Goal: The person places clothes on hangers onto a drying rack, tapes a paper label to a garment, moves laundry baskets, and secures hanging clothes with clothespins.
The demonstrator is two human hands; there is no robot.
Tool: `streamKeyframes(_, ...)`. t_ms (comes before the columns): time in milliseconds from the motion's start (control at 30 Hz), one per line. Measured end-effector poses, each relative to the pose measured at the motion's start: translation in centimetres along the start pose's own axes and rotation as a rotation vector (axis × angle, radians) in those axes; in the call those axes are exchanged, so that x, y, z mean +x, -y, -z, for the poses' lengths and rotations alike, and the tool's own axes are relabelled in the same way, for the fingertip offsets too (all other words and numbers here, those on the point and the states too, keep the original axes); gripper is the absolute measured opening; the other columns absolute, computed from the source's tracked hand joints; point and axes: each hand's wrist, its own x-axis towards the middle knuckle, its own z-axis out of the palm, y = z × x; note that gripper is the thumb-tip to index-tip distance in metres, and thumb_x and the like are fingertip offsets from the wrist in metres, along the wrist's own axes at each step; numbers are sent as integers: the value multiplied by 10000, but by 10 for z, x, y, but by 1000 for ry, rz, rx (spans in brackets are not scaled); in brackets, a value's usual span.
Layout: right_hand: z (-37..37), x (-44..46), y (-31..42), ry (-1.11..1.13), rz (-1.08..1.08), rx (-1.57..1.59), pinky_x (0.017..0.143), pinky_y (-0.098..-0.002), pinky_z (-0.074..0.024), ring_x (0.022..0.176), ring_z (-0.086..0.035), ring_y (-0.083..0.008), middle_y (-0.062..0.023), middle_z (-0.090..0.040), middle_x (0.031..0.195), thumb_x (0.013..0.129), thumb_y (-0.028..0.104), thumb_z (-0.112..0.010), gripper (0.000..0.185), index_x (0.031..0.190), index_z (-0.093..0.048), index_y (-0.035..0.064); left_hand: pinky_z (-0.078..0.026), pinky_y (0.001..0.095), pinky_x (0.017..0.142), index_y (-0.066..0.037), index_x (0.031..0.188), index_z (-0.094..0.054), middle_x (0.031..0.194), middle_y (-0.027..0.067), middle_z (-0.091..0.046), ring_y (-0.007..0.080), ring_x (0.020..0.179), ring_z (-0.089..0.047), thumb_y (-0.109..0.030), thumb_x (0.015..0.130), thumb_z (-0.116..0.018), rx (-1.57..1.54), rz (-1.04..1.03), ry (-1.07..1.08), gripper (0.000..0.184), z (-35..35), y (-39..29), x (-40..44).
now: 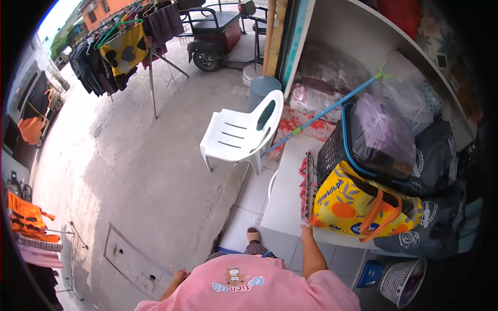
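My right hand (306,226) reaches to the front edge of the white table (285,197), at the lower left corner of a yellow shopping bag (340,205) with orange handles. Its fingers are mostly hidden there. Beside the bag lies a long bundle with a red and pink edge (306,186). Down at my left side hangs my left hand (181,274), small in view and near my pink shirt; its fingers are too small to make out. Behind the yellow bag stands a dark basket with a blue rim (332,150), holding a purple plastic bag (381,122).
A white plastic chair (228,133) stands ahead, near a grey bin (263,90). A blue pole (327,110) leans over the table. Laundry racks (152,83) and a parked vehicle (218,41) stand outside. A white basket (397,285) sits on the floor at lower right.
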Motion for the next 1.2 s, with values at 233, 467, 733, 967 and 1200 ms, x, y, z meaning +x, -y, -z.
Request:
streamKeyframes(233, -25, 79, 47, -84, -581, 7, 360, -273, -319, 397, -409, -165, -32, -439, 498, 652, 44, -598, 90, 650, -527, 98, -451, 443, 738, -73, 1154, -387, 990, 109, -552, 235, 908, -553, -123, 818, -412, 199, 76, -389, 340, -116, -31, -115)
streamKeyframes(467, -48, 83, 59, 372, -262, -420, 559, -362, -464, 680, -552, -216, -106, -549, 786, 718, 85, -525, 172, 874, -556, 18, -441, 450, 741, -74, 1137, -402, 1006, 113, -555, 233, 902, -560, -105, 812, -406, 77, 75, -534, 326, -118, 6, -135)
streamKeyframes(733, -122, 71, 68, 175, -537, 291, 573, -387, -489, 727, -571, -274, -154, -536, 958, 731, 61, -410, 352, 1077, -467, 31, -434, 425, 718, -79, 1111, -421, 979, 96, -573, 206, 896, -566, -95, 799, -423, -97, 85, -525, 313, -135, 58, -134)
streamKeyframes(967, -182, -14, 125, 476, -685, 230, 534, -266, -460, 608, -550, -170, -46, -573, 737, 728, 150, -471, 141, 842, -530, 90, -429, 415, 705, -88, 1100, -434, 969, 81, -575, 196, 881, -566, -122, 804, -422, -378, 4, -548, 298, -94, 133, -138)
streamKeyframes(1200, -294, -108, 92, 799, -570, -40, 500, -277, -431, 598, -522, -193, -60, -552, 743, 760, 307, -425, 230, 826, -509, 103, -421, 391, 672, -89, 1089, -440, 914, 70, -584, 174, 822, -561, -141, 803, -444, -753, -56, -786, 291, -29, 202, -179)
